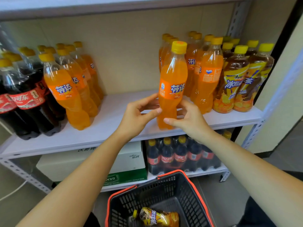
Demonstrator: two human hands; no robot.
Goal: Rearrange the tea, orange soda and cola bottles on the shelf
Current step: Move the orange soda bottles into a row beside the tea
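Gripping clear plastic orange soda bottle with yellow cap at its narrow waist, with left hand and right hand both curled round it. Held upright at front of white shelf board, in gap between left orange soda row and right orange soda row; dark cola bottles and brown tea bottles at shelf ends.

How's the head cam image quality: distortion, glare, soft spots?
Head view: strong wide-angle bending at the edges, so the cola bottles at left appear tilted. Lighting is even, with only soft shadows on the shelf board beside the bottles. Small glints show on the orange soda bottle held by the left hand and right hand. The tea bottle in the basket looks slightly soft.
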